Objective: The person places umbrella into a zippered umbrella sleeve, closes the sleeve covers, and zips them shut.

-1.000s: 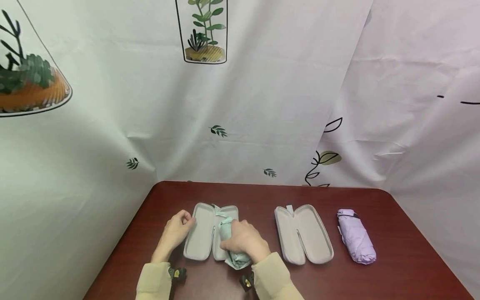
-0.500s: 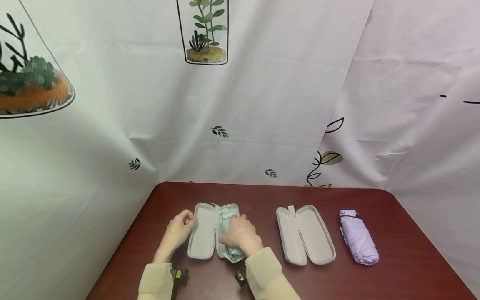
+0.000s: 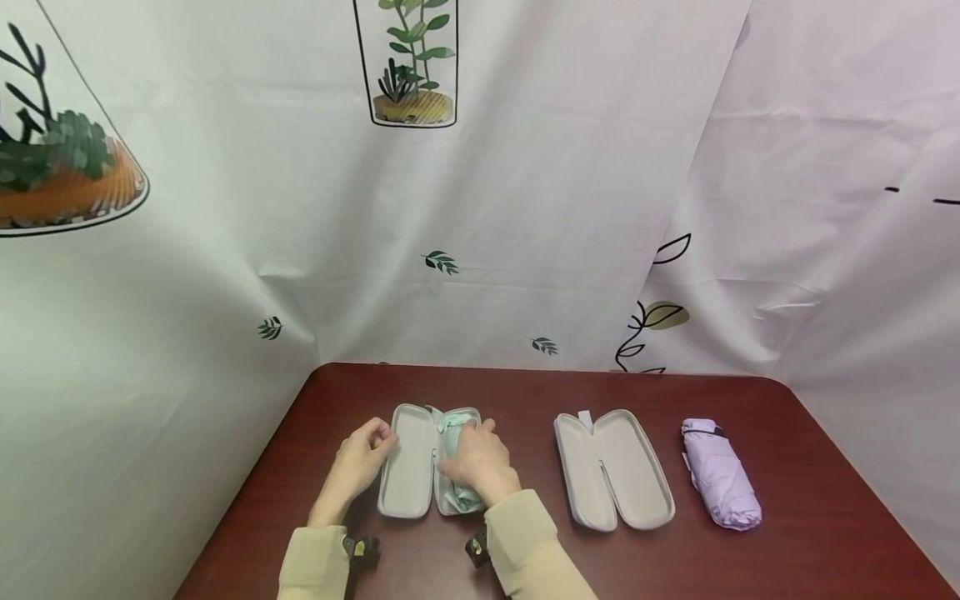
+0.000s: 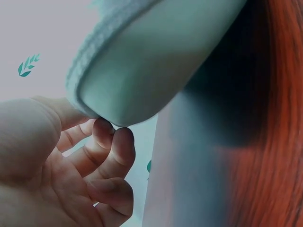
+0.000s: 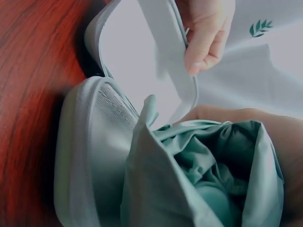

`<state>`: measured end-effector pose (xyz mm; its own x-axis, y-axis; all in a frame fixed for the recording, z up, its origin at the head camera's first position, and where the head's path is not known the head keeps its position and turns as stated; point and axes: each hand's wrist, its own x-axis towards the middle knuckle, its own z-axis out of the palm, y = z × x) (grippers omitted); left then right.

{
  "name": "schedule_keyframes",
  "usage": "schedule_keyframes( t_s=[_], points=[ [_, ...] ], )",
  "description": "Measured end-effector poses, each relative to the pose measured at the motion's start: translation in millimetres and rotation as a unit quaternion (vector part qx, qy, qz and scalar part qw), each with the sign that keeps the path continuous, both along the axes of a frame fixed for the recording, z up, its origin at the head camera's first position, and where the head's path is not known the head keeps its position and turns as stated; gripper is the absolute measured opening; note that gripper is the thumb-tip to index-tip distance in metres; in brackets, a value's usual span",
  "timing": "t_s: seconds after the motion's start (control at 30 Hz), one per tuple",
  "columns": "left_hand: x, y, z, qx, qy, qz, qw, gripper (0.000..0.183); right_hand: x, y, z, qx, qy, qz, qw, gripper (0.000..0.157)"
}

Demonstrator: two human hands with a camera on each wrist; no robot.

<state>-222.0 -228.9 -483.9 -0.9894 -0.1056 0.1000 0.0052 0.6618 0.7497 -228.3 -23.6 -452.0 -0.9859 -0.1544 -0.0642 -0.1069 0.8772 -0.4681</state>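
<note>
A pale grey zip case (image 3: 408, 471) lies unfolded at the left of the table. My left hand (image 3: 358, 462) pinches the outer edge of its left half, thumb on the inner side and fingers behind, as the right wrist view shows. In the case's right half lies a mint-green folded umbrella (image 3: 462, 499), its loose fabric (image 5: 161, 184) gathered in folds at the near end. My right hand (image 3: 478, 461) grips this umbrella from above and hides much of it. The left wrist view shows the rounded case edge (image 4: 137, 80) right at my left fingertips.
A second unfolded grey case (image 3: 637, 475) lies to the right, with a light tag at its far end. Beyond it is a lilac folded umbrella (image 3: 720, 475) with a dark strap. The dark red table (image 3: 517, 392) ends at a printed curtain (image 3: 525, 208).
My right hand has lowered the mint umbrella into the right half of the left case; its near end stuck out over the edge before. My left hand has kept its hold on the case edge.
</note>
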Motion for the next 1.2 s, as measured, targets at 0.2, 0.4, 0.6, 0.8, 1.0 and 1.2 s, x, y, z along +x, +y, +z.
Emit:
schedule_keyframes(
  t_s=[0.2,0.4,0.6,0.8,1.0,1.2],
  points=[
    [0.9,0.8,0.5,0.001,-0.002,-0.001,1.0000,0.010,-4.4,-3.5,-6.8,-0.018,0.007,-0.016,1.000,0.086],
    [-0.9,3.5,-1.2,0.004,-0.002,0.000,1.0000,0.010,-6.0,-3.8,-11.9,-0.036,0.019,-0.029,0.999,0.089],
    [-0.6,3.3,-1.3,0.008,-0.002,-0.003,1.0000,0.010,-5.5,-6.1,-18.7,-0.041,0.034,-0.038,0.998,0.088],
    [0.4,1.0,-1.2,0.006,-0.003,0.001,1.0000,0.010,-2.5,-8.1,-20.7,-0.046,0.036,-0.038,0.998,0.088],
    [1.2,0.7,-0.8,0.004,0.001,-0.003,1.0000,0.009,0.5,-9.8,-21.7,-0.041,0.052,-0.048,0.997,0.086],
    [3.0,0.6,-1.6,0.007,-0.003,0.003,1.0000,0.009,4.2,-12.6,-26.9,-0.032,0.065,-0.049,0.996,0.084]
  ],
)
